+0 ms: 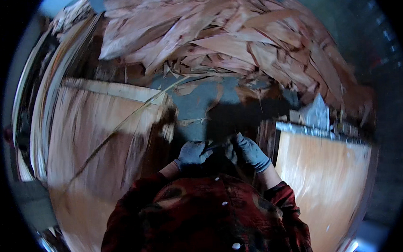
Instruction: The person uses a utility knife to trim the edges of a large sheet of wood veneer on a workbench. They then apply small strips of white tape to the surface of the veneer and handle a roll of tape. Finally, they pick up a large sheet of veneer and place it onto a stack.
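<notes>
Both of my hands wear grey-blue work gloves and are held close together in front of my body. My left hand is closed, with its fingertips toward the right. A thin, dark, stick-like thing runs from it across the gap; its kind is too dim and blurred to tell. My right hand is curled at the other end of this thing, its fingers bent inward and partly in shadow. What exactly lies in the right fingers is hidden.
Stacked wood veneer sheets rise at my left, with a long thin strip lying across them. Another veneer stack stands at my right, a crumpled clear plastic piece at its far end. Ahead, torn veneer scraps heap on the floor.
</notes>
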Available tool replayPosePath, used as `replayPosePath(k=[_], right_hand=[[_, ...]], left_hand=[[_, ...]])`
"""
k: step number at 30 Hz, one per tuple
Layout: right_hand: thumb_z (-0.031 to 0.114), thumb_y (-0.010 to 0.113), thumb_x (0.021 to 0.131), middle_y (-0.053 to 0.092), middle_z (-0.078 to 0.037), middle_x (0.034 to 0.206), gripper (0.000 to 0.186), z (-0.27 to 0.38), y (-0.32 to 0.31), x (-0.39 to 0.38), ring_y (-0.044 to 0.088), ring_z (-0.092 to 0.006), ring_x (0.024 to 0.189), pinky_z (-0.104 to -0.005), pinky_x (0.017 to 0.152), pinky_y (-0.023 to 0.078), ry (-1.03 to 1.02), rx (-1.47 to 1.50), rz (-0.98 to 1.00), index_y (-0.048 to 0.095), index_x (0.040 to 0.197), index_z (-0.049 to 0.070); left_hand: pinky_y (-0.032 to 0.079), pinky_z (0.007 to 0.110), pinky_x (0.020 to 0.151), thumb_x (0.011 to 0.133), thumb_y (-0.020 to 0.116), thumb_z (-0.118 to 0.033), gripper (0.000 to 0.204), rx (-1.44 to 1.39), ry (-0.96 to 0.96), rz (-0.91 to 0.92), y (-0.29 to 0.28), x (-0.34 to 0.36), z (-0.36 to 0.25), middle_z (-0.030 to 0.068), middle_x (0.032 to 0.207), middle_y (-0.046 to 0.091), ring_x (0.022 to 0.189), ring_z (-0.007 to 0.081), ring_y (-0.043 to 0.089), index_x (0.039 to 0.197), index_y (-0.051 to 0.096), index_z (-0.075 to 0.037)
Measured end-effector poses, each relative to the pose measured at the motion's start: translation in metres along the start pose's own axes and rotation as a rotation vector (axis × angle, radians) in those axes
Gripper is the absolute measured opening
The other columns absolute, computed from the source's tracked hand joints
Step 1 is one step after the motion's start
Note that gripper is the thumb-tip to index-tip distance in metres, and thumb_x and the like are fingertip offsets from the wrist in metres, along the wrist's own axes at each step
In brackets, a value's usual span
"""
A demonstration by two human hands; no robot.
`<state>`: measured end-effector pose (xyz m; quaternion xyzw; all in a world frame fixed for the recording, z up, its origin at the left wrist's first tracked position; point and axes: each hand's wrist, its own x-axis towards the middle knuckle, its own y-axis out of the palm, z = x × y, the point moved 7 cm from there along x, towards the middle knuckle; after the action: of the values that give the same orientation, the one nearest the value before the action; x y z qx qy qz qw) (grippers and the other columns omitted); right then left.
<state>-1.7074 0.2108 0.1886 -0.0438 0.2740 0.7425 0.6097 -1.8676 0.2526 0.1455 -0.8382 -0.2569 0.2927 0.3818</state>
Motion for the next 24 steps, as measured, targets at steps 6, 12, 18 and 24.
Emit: replayPosePath(k=[6, 12, 18, 24], right_hand=[[0.028, 0.059, 0.088, 0.059, -0.009, 0.112, 0.038, 0.012, -0.034, 0.128, 0.055, -0.0177, 0.104, -0.0316, 0.091, 0.042, -0.025, -0.114, 0.012, 0.057, 0.116, 0.003], [0.028, 0.048, 0.094, 0.061, -0.008, 0.086, 0.023, 0.076, -0.098, 0.200, 0.055, -0.0196, 0.072, -0.0327, 0.071, 0.046, -0.317, -0.792, -0.474, 0.058, 0.094, 0.007], [0.030, 0.051, 0.092, 0.054, -0.001, 0.075, 0.020, 0.101, -0.208, 0.285, 0.043, -0.0111, 0.054, -0.0294, 0.052, 0.039, -0.161, 0.146, -0.461, 0.050, 0.084, 0.011], [0.029, 0.053, 0.092, 0.057, -0.001, 0.078, 0.018, 0.145, -0.203, 0.399, 0.041, -0.0086, 0.049, -0.0286, 0.050, 0.039, 0.044, 0.154, -0.347, 0.052, 0.086, 0.012]], left_hand=[[0.048, 0.040, 0.069, 0.083, 0.054, -0.037, 0.029, -0.170, 0.217, 0.007, -0.022, 0.110, 0.030, 0.0123, 0.084, 0.064, 0.079, 0.0317, 0.062, 0.096, 0.060, -0.011], [0.047, 0.040, 0.077, 0.078, 0.058, -0.043, 0.041, -0.277, 0.100, 0.232, -0.037, 0.200, 0.096, 0.0165, 0.094, 0.064, 0.089, 0.0347, 0.061, 0.101, 0.062, -0.009], [0.046, 0.042, 0.079, 0.078, 0.061, -0.044, 0.049, -1.104, -0.723, 0.014, 0.044, 0.210, 0.287, 0.0087, 0.095, 0.065, 0.087, 0.0297, 0.061, 0.113, 0.059, -0.010], [0.047, 0.037, 0.072, 0.078, 0.066, -0.048, 0.055, -1.887, -1.216, -1.032, 0.080, 0.214, 0.352, 0.0112, 0.100, 0.061, 0.088, 0.0245, 0.057, 0.103, 0.061, 0.000]])
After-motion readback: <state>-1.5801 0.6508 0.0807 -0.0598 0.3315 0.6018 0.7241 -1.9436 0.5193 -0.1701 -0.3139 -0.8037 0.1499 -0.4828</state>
